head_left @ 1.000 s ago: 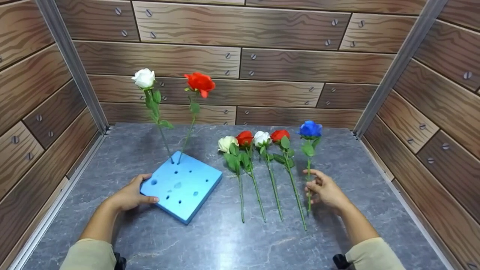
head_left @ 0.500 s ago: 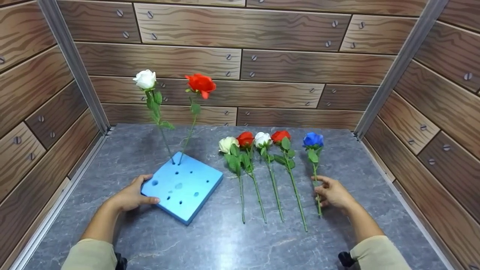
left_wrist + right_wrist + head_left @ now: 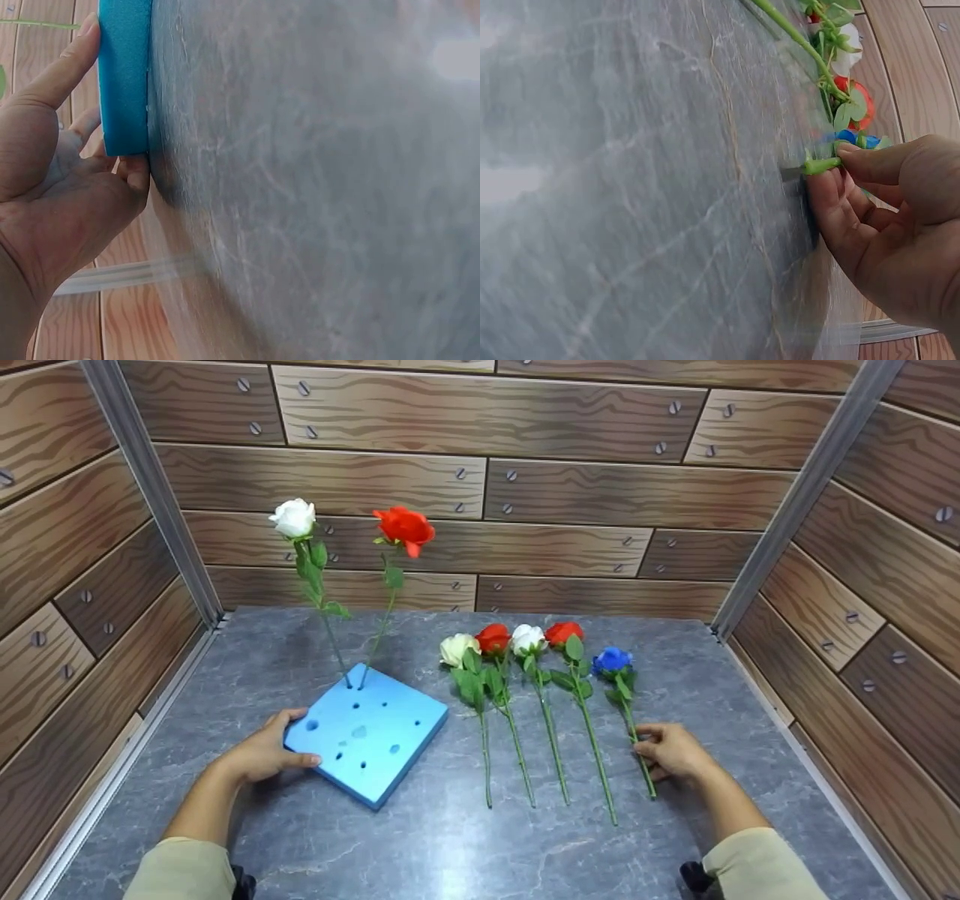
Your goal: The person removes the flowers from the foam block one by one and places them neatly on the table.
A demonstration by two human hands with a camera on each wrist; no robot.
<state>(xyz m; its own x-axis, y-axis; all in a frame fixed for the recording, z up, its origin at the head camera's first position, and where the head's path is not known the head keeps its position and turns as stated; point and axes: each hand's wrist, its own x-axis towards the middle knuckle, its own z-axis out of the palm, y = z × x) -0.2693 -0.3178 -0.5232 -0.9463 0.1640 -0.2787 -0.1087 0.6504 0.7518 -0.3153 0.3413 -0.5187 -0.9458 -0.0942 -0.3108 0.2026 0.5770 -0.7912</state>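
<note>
My left hand [image 3: 259, 751] grips the left corner of a square blue foam block [image 3: 401, 712] with several holes. A white rose [image 3: 293, 518] and a red rose [image 3: 405, 529] stand upright with stems in holes near its far corner. In the left wrist view, thumb and fingers lie at the edges of the block [image 3: 124, 82]. On the right, my right hand [image 3: 673, 751] pinches the lower stem of a blue rose [image 3: 613, 661], whose bloom points away and slightly left. The right wrist view shows the cut stem end [image 3: 821, 166] poking past the thumb, low over the tabletop.
Left of the blue rose, a row of roses lies on the grey marbled table [image 3: 330, 855]: cream [image 3: 458, 650], red [image 3: 493, 638], white [image 3: 528, 640] and red [image 3: 565, 634]. Wood-patterned walls [image 3: 570, 420] with metal corner posts [image 3: 810, 495] enclose the back and sides.
The blue rose's bloom has come down toward the table, and its stem has turned so its lower end points rightward. My right hand has shifted right and nearer. The left hand stays on the block.
</note>
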